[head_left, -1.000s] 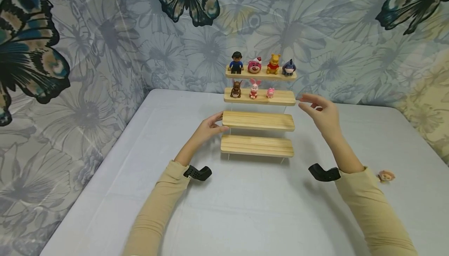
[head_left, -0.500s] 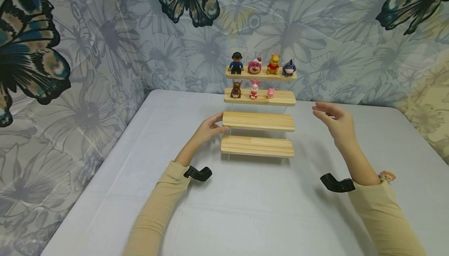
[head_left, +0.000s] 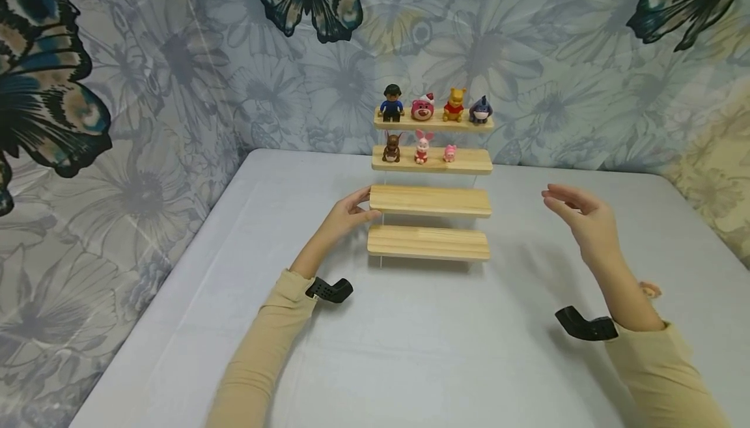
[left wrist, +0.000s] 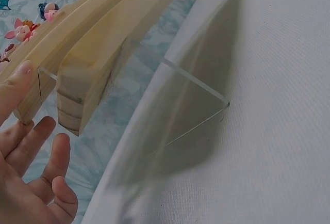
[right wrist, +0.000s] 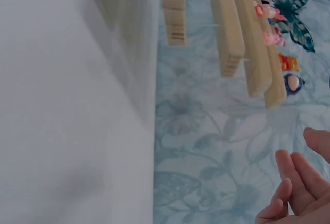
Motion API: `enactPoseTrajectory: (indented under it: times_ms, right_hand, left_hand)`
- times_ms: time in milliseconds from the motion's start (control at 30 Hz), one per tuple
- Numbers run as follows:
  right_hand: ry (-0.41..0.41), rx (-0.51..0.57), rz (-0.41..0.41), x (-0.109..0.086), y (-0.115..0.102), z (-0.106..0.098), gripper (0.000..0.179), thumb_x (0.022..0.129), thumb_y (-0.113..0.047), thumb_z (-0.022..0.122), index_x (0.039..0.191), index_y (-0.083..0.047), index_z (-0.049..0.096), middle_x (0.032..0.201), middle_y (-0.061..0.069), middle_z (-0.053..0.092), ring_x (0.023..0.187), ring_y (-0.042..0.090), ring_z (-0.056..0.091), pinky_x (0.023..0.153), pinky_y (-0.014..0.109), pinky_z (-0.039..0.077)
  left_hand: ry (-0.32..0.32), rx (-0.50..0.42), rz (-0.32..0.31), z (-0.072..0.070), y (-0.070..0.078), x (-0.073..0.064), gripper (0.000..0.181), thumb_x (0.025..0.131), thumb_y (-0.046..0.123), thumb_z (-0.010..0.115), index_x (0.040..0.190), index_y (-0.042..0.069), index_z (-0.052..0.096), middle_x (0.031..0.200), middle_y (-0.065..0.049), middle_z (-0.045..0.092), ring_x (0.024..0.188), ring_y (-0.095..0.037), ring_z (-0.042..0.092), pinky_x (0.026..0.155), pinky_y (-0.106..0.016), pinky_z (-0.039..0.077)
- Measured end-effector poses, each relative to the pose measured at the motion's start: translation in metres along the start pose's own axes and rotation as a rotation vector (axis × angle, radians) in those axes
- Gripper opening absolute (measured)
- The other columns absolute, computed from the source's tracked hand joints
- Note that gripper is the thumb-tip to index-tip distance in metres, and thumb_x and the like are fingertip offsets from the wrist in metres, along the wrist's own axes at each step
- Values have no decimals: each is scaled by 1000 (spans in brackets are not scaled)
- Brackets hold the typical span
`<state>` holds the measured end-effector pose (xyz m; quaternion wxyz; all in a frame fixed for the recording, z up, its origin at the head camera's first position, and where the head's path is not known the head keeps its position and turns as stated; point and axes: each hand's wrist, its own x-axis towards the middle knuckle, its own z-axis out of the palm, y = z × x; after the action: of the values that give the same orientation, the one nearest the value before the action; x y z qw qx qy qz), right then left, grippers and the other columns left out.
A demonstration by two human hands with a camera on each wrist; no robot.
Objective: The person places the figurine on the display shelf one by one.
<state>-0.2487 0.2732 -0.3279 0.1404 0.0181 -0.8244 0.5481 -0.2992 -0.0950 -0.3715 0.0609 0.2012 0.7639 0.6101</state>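
Note:
A four-tier wooden display stand [head_left: 430, 243] with clear supports stands on the white table. My left hand [head_left: 347, 214] holds the left end of the second shelf from the bottom [head_left: 430, 200]; in the left wrist view the thumb [left wrist: 19, 82] lies against its edge, with fingertips underneath. Well right of the stand my right hand [head_left: 592, 226] hangs in the air, fingers loosely bent and holding nothing. A small figurine [head_left: 650, 289] lies on the table, partly hidden behind the right forearm.
The top shelf bears a black-haired doll [head_left: 391, 103], a pink bear [head_left: 422, 108], a yellow bear [head_left: 454, 105] and a blue donkey [head_left: 480, 110]. Below them sit a brown figure [head_left: 391, 149], a pink piglet [head_left: 422, 147] and a tiny pink figure [head_left: 449, 153]. A floral backdrop rises behind.
My right hand has moved away from the stand, to the right and toward the near side, its forearm now partly covering the loose figurine. The left hand has stayed at the shelf end.

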Motion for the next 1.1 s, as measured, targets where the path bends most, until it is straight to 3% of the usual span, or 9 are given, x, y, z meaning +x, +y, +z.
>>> enactPoseTrajectory:
  times_ms: [233, 467, 600, 767, 833, 967, 1000, 1033, 1100]
  right_hand:
    - [-24, 1, 25, -7, 12, -10, 34, 76, -19, 54, 108, -8, 50, 98, 0, 53, 91, 9, 41, 68, 14, 31]
    - [-70, -138, 66, -14, 17, -20, 38, 75, -28, 53, 110, -14, 49, 99, -7, 52, 93, 7, 37, 67, 11, 30]
    - [-59, -227, 48, -18, 22, -26, 37, 75, -29, 53, 109, -16, 50, 99, -8, 52, 87, 8, 35, 68, 24, 27]
    - [-25, -304, 62, -23, 33, -31, 34, 74, -31, 53, 106, -19, 52, 99, -9, 51, 78, 8, 35, 76, 47, -7]
    - [-24, -333, 102, -25, 38, -34, 35, 74, -36, 52, 106, -23, 52, 99, -9, 49, 78, 9, 35, 49, 55, -24]
    - [3, -438, 50, -21, 63, -46, 36, 72, -39, 53, 106, -26, 52, 98, -9, 48, 77, 9, 36, 70, 60, -4]
    - [5, -444, 6, -18, 72, -51, 35, 72, -36, 54, 105, -24, 53, 99, -8, 49, 76, 9, 36, 75, 47, 24]
    - [23, -460, -41, -17, 82, -55, 34, 72, -34, 55, 104, -25, 54, 98, -9, 50, 75, 8, 37, 62, 33, 35]
    - [52, -491, -105, -15, 95, -62, 33, 70, -32, 57, 102, -25, 55, 98, -11, 51, 72, 5, 38, 41, 29, 30]
  left_hand:
    - [1, -6, -15, -1, -7, 6, 62, 72, 22, 58, 124, 12, 26, 115, -5, 38, 77, -18, 48, 67, -30, 37]
    - [-3, -10, -21, -1, -23, 12, 64, 70, 27, 59, 124, 17, 26, 114, 0, 39, 78, -16, 48, 69, -28, 37]
    - [1, -16, -33, 0, -17, 9, 64, 70, 26, 59, 125, 16, 26, 115, -1, 38, 79, -17, 48, 69, -28, 37]
    - [0, -28, -22, 1, -6, 3, 61, 73, 20, 57, 125, 12, 25, 114, -6, 38, 79, -20, 48, 70, -31, 37]
    - [3, -33, -22, 1, -7, 3, 61, 73, 20, 57, 125, 12, 26, 113, -5, 39, 78, -20, 48, 70, -31, 36]
    - [14, -30, -24, -1, -17, 6, 64, 70, 26, 59, 124, 14, 27, 113, -2, 39, 79, -18, 48, 70, -30, 37]
    - [18, -25, -23, -1, -19, 7, 64, 70, 28, 59, 124, 14, 27, 113, -1, 39, 80, -18, 47, 70, -31, 37]
    - [19, -18, -23, -1, -22, 8, 65, 70, 30, 59, 124, 15, 27, 114, 0, 38, 81, -18, 47, 70, -30, 36]
    - [26, 8, -16, -1, -25, 9, 67, 69, 33, 58, 125, 15, 26, 116, 0, 36, 84, -17, 45, 70, -31, 36]
